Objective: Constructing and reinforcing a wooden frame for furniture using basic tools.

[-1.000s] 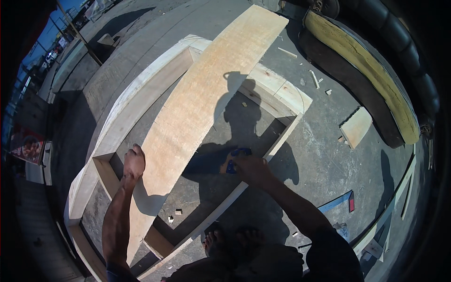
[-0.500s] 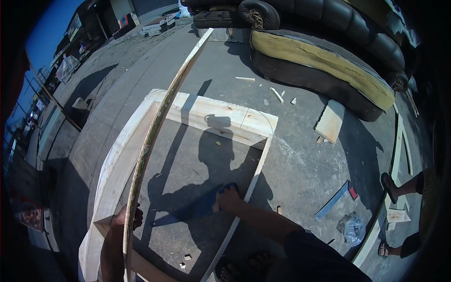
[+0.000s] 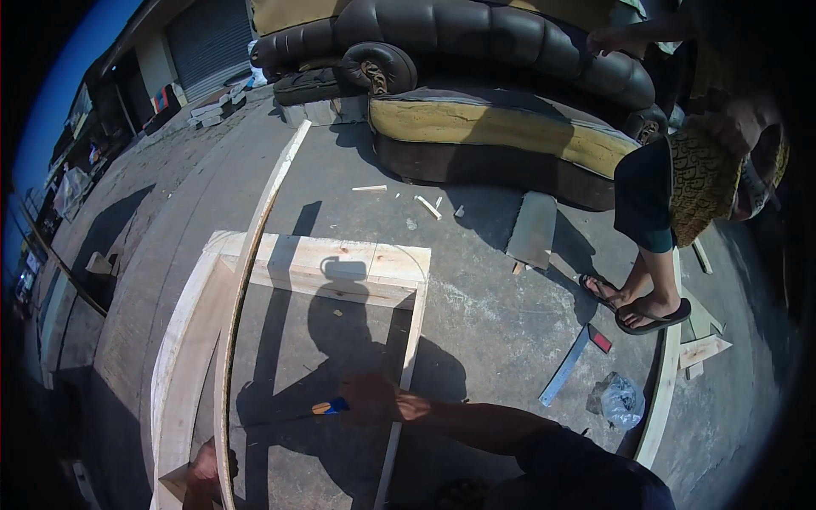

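A long thin wooden strip (image 3: 255, 225) slants over a box-like wooden frame (image 3: 395, 260) on the concrete. At the lower left, my left hand (image 3: 204, 469) is closed around the strip, partly hidden behind it. My right hand (image 3: 370, 398) is in shadow inside the frame's outline, its fingers closed on a handsaw (image 3: 330, 407). Blue and orange show on the saw's handle, and its blade, almost edge-on, points left toward the strip. My right forearm crosses above the frame's right rail.
A dark sofa (image 3: 493, 42) and a yellow-and-brown padded base (image 3: 501, 127) stand behind. At right are another person's sandalled feet (image 3: 650, 310), a blue-bladed square (image 3: 565, 365), a clear plastic bag (image 3: 622, 401) and a long board (image 3: 667, 374). A block (image 3: 534, 229) and wood scraps lie farther back.
The view has shifted, so the frame appears lower and farther left. My right hand has turned the saw from showing its broad blade to nearly edge-on. The other person has come farther into view.
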### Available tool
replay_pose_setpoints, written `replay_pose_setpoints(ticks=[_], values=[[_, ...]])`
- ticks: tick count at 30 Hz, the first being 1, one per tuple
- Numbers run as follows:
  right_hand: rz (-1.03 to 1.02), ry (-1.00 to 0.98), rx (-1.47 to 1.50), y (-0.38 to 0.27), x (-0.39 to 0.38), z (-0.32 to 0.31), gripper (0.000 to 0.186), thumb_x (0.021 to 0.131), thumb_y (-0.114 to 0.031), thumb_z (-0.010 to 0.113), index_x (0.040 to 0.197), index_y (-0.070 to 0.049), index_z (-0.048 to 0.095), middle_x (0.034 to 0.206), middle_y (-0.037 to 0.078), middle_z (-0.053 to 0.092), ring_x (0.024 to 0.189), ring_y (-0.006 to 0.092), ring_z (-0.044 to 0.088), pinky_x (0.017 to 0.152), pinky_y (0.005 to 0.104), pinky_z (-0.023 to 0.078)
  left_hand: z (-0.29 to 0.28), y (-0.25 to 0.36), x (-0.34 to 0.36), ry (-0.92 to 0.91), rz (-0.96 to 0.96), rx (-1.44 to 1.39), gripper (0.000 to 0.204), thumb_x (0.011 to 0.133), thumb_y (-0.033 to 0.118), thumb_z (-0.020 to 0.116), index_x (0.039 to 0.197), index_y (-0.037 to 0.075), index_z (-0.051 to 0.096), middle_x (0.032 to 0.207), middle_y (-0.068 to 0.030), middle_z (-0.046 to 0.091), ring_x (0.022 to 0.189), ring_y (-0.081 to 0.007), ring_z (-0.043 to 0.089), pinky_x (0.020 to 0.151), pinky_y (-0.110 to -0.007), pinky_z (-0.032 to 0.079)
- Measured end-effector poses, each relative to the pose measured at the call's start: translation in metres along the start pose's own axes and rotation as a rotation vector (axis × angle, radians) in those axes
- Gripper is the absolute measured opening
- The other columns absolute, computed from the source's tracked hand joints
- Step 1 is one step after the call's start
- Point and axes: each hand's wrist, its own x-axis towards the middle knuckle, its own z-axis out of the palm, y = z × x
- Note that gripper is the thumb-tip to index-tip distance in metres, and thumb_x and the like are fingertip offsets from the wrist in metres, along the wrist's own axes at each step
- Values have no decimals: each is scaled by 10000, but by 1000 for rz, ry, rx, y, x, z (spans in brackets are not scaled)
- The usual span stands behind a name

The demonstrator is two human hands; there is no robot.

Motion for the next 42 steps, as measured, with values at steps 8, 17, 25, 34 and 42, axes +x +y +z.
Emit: replay_pose_setpoints(ticks=[8,17,25,34,42], values=[[382,-41,167,44,-176,-73,488,866,-457,653,1068,-12,672,1044,203,658,1034,382,654,913,470,518,56,-14,48,956,170,984,487,992,488,413,839,67,603,678,-143,548,627,-348,545,597,-494,439],[1005,263,439,8,-389,-136,468,710,-291,829,1036,31,732,883,153,743,789,255,694,767,356,527,48,-31,101,993,153,1604,453,1001,441,414,922,41,613,786,-217,629,751,-418,625,687,-561,486],[967,594,617,-37,-460,-171,363,695,-131,883,938,46,680,834,112,729,740,172,701,712,313,575,72,-52,147,1055,177,1627,375,1019,307,389,1168,4,553,1012,-367,658,967,-514,660,852,-603,521],[490,953,927,-45,-394,-192,450,677,-319,901,842,12,645,816,118,679,701,181,676,668,291,537,137,-71,132,1322,167,1429,547,1041,409,337,1155,-30,643,1074,-372,649,1035,-551,617,947,-573,490],[367,1084,971,36,-265,-206,374,758,-102,848,961,-65,537,708,51,629,552,119,599,505,261,493,207,-55,149,1405,557,1356,423,989,335,482,917,-44,656,939,-320,684,901,-522,661,818,-568,531]])
